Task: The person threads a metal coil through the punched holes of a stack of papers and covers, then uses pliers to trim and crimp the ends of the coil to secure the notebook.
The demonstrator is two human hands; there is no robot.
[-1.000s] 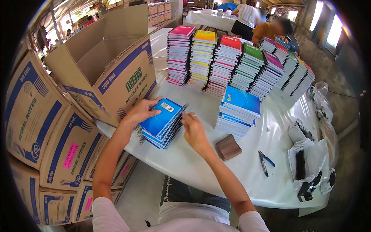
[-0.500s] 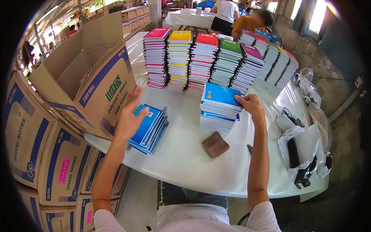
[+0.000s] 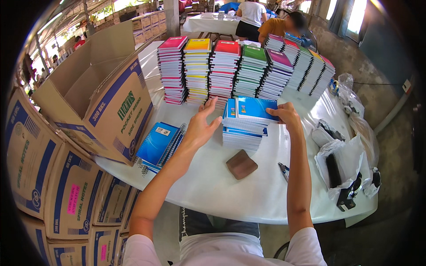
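Note:
A stack of blue spiral notebooks (image 3: 242, 139) stands on the white table in front of me. My right hand (image 3: 286, 116) pinches the right edge of the top blue notebook (image 3: 257, 107), which sits shifted to the right over the ones beneath. Just left of that stack, my left hand (image 3: 202, 126) is empty, with its fingers apart. A lower pile of blue spiral notebooks (image 3: 158, 139) lies further left, partly behind my left forearm, with wire coils showing on its right side. A brown block (image 3: 242, 164) lies close in front of the stack.
Tall stacks of pink, yellow, red, green and purple notebooks (image 3: 224, 66) line the far side. An open cardboard carton (image 3: 111, 106) stands at left, above stacked boxes (image 3: 71, 190). Pliers (image 3: 284, 170), a black brush (image 3: 333, 170) and plastic wrapping (image 3: 355, 106) lie at right. Two people work behind.
My left hand has moved right, from over the low pile to beside the blue stack. The top notebook in my right hand has shifted right, baring another blue cover.

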